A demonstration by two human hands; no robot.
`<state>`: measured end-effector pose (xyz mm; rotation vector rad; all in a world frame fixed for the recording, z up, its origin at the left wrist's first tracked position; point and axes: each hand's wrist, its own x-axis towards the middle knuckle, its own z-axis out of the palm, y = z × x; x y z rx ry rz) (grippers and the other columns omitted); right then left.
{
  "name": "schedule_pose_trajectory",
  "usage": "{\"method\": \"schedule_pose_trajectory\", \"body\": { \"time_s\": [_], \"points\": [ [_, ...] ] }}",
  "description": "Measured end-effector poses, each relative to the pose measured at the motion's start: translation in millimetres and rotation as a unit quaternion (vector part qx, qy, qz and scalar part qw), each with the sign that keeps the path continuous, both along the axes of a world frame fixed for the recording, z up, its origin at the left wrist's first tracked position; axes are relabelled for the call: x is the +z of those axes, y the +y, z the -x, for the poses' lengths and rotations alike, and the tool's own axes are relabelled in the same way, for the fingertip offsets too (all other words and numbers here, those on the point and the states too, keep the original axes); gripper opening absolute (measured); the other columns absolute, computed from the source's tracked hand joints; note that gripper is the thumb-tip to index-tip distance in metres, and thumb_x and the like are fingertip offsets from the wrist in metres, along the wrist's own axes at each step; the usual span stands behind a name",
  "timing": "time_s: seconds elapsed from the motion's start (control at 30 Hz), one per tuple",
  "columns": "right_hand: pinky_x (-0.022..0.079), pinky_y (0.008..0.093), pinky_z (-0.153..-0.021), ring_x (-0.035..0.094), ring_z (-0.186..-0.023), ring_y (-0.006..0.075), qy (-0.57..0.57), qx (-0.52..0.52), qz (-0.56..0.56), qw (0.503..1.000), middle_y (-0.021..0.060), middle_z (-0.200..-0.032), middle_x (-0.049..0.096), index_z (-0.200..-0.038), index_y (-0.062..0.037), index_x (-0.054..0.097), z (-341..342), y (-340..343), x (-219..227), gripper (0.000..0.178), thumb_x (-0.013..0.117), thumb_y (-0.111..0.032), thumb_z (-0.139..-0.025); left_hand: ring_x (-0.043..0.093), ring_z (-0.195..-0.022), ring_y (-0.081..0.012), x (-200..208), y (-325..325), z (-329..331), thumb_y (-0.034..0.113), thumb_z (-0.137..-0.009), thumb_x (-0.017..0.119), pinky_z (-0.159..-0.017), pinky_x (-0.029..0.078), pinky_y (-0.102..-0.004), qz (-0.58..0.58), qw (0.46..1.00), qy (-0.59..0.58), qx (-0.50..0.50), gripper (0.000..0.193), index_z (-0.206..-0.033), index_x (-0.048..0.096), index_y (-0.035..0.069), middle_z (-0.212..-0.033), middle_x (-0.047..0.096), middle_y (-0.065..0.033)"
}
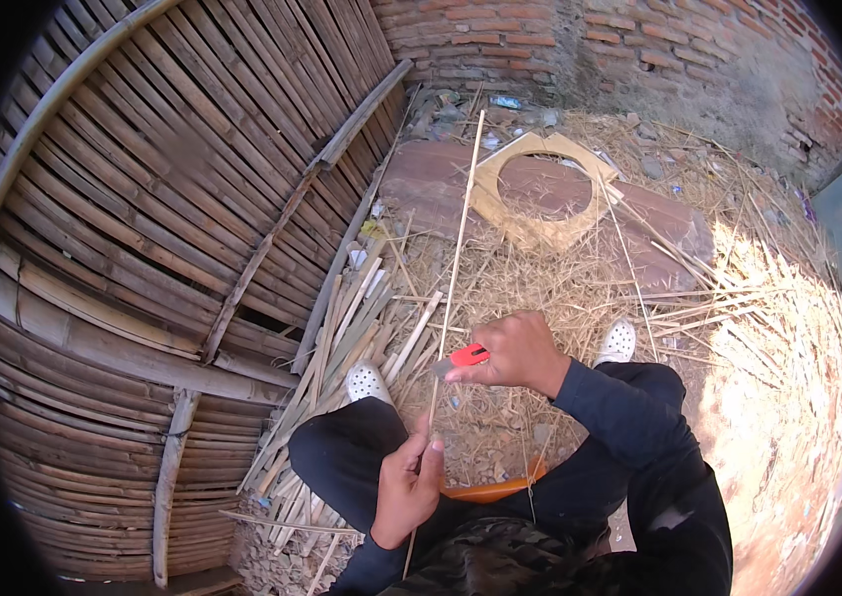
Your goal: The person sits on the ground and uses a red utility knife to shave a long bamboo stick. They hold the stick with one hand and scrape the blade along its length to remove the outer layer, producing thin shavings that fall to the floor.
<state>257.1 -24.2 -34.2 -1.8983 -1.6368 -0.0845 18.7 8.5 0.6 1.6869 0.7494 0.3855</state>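
A long, thin bamboo strip (461,233) runs from near my lap out toward the far wall. Its near part is gripped by my left hand (408,487), thumb pressed along it, low in the view. Farther up the strip, my right hand (515,350) is closed round a red utility knife (468,355). The knife's grey blade (444,369) lies against the strip, with my right thumb close beside it. Most of the knife's handle is hidden inside my right fist.
Cut bamboo strips (341,328) lie piled along the slatted bamboo wall (133,199) at left. Shavings (530,288) cover the ground. Ahead, a wooden board with a round hole (540,233) rests on a brown sheet (431,184) before a brick wall (500,40).
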Motion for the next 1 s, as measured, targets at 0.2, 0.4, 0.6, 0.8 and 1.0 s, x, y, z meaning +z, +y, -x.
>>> {"method": "schedule_pose_trajectory", "body": {
  "time_s": [0.2, 0.4, 0.6, 0.8, 1.0],
  "points": [
    [0.044, 0.0363, -0.041, 0.058, -0.043, 0.0261, -0.053, 0.03, -0.064, 0.996, 0.0079, -0.048, 0.055, -0.053, -0.0101, 0.053, 14, 2, -8, 0.07, 0.057, -0.077, -0.075, 0.043, -0.061, -0.0025, 4, -2, 3, 0.012, -0.1, 0.048, -0.057, 0.039, -0.0192, 0.022, 1.0, 0.001, 0.012, 0.043, -0.141, 0.043, 0.0, -0.068, 0.046, 0.004],
    [0.042, 0.0379, -0.04, 0.056, -0.041, 0.0255, -0.017, -0.013, -0.038, 0.999, 0.0065, -0.048, 0.055, -0.054, -0.0107, 0.055, -6, 13, -4, 0.067, 0.058, -0.074, -0.076, 0.043, -0.062, -0.0024, 9, -2, 0, 0.01, -0.099, 0.047, -0.057, 0.039, -0.0186, -0.033, 0.999, 0.004, 0.003, 0.043, -0.141, 0.044, 0.0, -0.068, 0.046, 0.0033],
    [0.042, 0.038, -0.04, 0.058, -0.041, 0.0262, -0.046, -0.009, -0.076, 0.996, 0.0081, -0.047, 0.055, -0.062, -0.012, 0.064, -5, 13, 1, 0.07, 0.052, -0.079, -0.076, 0.043, -0.064, -0.0029, 14, -7, 7, 0.008, -0.098, 0.049, -0.058, 0.039, -0.0188, -0.044, 0.999, 0.023, 0.017, 0.042, -0.139, 0.045, -0.002, -0.071, 0.049, 0.0028],
    [0.043, 0.0391, -0.042, 0.059, -0.043, 0.0275, -0.062, -0.137, -0.044, 0.988, 0.0099, -0.047, 0.056, -0.059, -0.0115, 0.065, -70, 21, 4, 0.069, 0.052, -0.077, -0.077, 0.04, -0.061, -0.0016, 15, -21, 13, 0.006, -0.098, 0.05, -0.055, 0.035, -0.0172, -0.018, 1.0, 0.012, -0.013, 0.043, -0.14, 0.045, 0.001, -0.069, 0.047, 0.0063],
    [0.044, 0.0412, -0.045, 0.06, -0.048, 0.0293, -0.059, -0.18, -0.044, 0.981, 0.0111, -0.048, 0.055, -0.063, -0.0091, 0.069, -97, 25, 4, 0.071, 0.05, -0.076, -0.08, 0.039, -0.062, -0.0015, 11, -26, 28, 0.003, -0.095, 0.052, -0.055, 0.035, -0.0186, -0.115, 0.991, 0.038, -0.048, 0.042, -0.137, 0.048, -0.002, -0.065, 0.049, 0.003]
  ]
}}
